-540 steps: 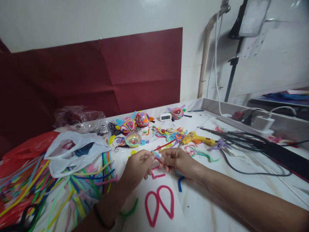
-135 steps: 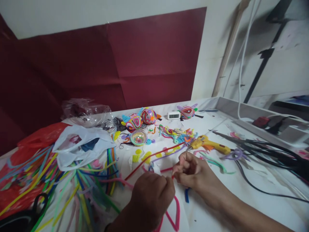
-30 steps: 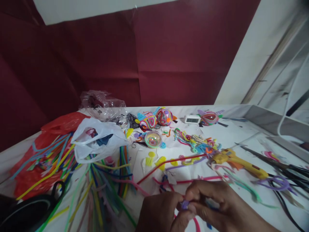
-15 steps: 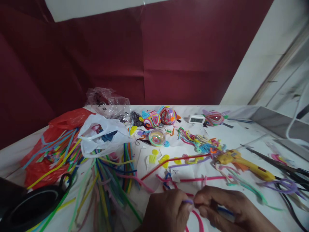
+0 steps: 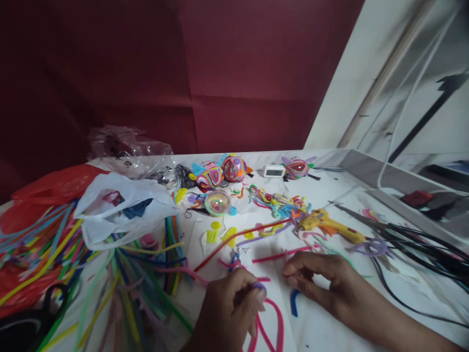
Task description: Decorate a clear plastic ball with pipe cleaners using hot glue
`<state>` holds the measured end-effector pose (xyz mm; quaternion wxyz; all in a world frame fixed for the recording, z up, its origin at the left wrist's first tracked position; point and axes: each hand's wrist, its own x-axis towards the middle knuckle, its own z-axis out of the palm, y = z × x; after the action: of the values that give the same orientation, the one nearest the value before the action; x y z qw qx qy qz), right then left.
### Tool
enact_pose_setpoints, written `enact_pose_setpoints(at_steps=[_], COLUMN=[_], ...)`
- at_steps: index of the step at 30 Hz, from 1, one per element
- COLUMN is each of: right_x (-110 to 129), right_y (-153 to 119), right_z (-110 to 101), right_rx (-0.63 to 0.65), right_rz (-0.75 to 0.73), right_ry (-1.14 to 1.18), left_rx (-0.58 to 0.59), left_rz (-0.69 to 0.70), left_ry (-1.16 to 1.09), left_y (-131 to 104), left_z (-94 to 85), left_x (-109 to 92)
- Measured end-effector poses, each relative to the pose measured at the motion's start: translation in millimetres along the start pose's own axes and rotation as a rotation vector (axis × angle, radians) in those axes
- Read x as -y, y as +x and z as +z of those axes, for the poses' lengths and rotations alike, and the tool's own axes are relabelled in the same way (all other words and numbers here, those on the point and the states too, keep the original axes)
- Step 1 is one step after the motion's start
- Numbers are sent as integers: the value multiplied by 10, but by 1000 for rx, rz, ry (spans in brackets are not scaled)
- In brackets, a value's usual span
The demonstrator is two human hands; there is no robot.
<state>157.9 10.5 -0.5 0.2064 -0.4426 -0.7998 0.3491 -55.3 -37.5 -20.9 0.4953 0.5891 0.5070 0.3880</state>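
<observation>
A small purple pipe cleaner piece [image 5: 258, 285] is pinched between the thumb and forefinger of my left hand [image 5: 232, 305], low in the middle. Pink pipe cleaner loops [image 5: 276, 318] show beside and below that hand. My right hand [image 5: 326, 278] hovers to the right, apart from the left, its thumb and fingers loosely curved with nothing visible between them. Close to its fingertips is a long pink pipe cleaner [image 5: 274, 256]. A short blue pipe cleaner piece [image 5: 294, 302] lies just below the right thumb.
A yellow glue gun [image 5: 330, 226] and black scissors [image 5: 366, 220] lie at the right. Several decorated ornaments [image 5: 210, 176], a white digital display [image 5: 274, 171] and a clear round dish [image 5: 217, 202] stand farther back. Pipe cleaner bundles [image 5: 146, 288] and a white bag [image 5: 124, 200] crowd the left.
My hands have drawn apart: the right let go of the purple pipe cleaner and moved right, while the left keeps it. The view has turned to the right.
</observation>
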Motion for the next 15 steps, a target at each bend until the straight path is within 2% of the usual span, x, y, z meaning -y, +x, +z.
enact_pose_setpoints(at_steps=[8, 15], right_x=[-206, -233], right_y=[251, 360], right_z=[-170, -163], right_rx=[-28, -39], right_rz=[-44, -47], right_ry=[-71, -97], left_rx=[-21, -77], left_rz=[-177, -251], left_ry=[-297, -480], left_y=[77, 151], left_z=[-1, -28], left_x=[8, -10])
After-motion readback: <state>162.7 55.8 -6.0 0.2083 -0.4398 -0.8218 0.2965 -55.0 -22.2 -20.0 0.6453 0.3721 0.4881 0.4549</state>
